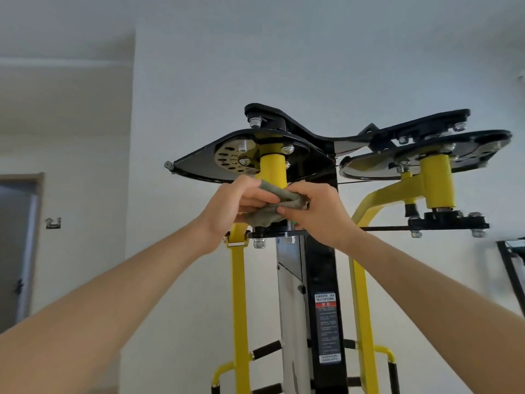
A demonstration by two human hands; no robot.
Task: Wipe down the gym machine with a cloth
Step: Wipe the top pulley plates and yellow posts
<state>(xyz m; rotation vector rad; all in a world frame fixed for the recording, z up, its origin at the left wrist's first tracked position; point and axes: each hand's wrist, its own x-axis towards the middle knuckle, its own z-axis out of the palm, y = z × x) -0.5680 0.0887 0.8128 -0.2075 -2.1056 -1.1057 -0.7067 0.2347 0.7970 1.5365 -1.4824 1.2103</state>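
Note:
A yellow and black gym machine (321, 280) rises in front of me, with black cam plates at its top. Both arms reach up to its left yellow pivot post (273, 169). A grey-green cloth (279, 201) is bunched between my hands, just in front of that post's lower part. My left hand (235, 211) grips the cloth's left side with curled fingers. My right hand (321, 211) pinches its right side. The post's lower end is hidden behind the cloth and hands.
A second yellow pivot post (437, 180) with its curved arm stands at the upper right. Yellow arms with black foam grips (267, 349) hang below. A white wall lies behind, a doorway (17, 251) at the far left, and a dark frame (511, 265) at the right edge.

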